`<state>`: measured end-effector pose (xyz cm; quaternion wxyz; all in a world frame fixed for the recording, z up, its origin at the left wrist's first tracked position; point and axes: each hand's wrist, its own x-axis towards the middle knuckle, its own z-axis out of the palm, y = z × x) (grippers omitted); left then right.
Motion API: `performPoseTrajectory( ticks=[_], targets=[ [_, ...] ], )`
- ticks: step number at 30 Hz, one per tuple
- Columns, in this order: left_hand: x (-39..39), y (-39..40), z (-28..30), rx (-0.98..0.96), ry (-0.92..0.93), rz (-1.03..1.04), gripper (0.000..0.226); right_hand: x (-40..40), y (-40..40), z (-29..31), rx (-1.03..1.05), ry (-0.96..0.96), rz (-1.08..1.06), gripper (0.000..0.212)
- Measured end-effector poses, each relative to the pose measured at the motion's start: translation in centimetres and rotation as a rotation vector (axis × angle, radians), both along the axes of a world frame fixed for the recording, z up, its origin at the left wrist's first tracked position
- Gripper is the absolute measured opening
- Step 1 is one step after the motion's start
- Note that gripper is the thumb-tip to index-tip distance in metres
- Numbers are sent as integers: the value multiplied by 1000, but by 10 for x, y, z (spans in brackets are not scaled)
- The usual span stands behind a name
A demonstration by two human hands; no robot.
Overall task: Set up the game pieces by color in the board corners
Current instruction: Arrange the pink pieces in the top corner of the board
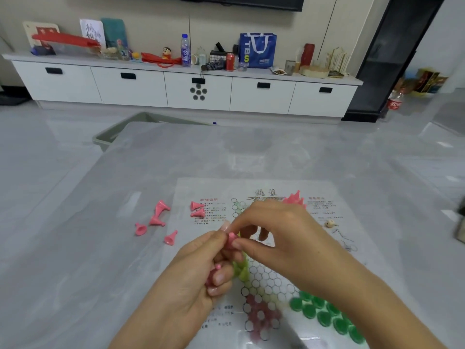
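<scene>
A: Grip?
B: My left hand (196, 270) and right hand (271, 238) both pinch one pink piece (231, 240); left also clutches more.
A: Others?
B: Loose pink pieces (157, 217) left of the grip on the counter (75, 248); green pieces (324, 313) lower right on the board (266, 278).

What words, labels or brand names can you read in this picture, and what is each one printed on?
"TBS": on the blue tote bag on the white cabinet.
Red and black print on the game board sheet: too blurred to read.
Labels on the water bottle, red can and paper sign: too small or blurred to read.
</scene>
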<state>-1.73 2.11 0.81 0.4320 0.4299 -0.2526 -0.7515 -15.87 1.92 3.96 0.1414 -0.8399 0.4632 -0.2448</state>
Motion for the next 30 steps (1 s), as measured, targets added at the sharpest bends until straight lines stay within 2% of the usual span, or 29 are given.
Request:
performPoseTrajectory(
  ticks=[5,7,8,9,11,13,15,19,22,30],
  targets=[
    [-4,0,-7,-23,-86,-49,34,3,15,-20,-35,-116,-116,20],
    [-6,0,-8,-8,-46,-55,34,-2,14,-20,-20,-146,-135,17],
    [-6,-1,-8,9,-8,-49,25,-9,10,-20,1,-187,-178,13],
    [-7,-3,-6,28,18,-38,17,-18,5,-21,23,-246,-253,9],
    [-8,-7,-4,39,42,-15,22,-47,-9,-29,30,-330,-479,6],
    [-10,-12,-6,15,18,7,25,-75,-21,-44,-12,-284,-710,5],
    [-13,-16,-10,-24,-20,37,38,-92,-28,-58,-17,-191,-845,9],
    [-13,-13,-16,-42,-47,113,49,-96,-37,-72,12,-61,-831,13],
    [-10,-11,-15,-49,-40,92,46,-98,-42,-76,12,11,-859,14],
    [-10,-7,-9,-71,-55,43,41,-101,-44,-83,51,53,-852,14]
  ],
)
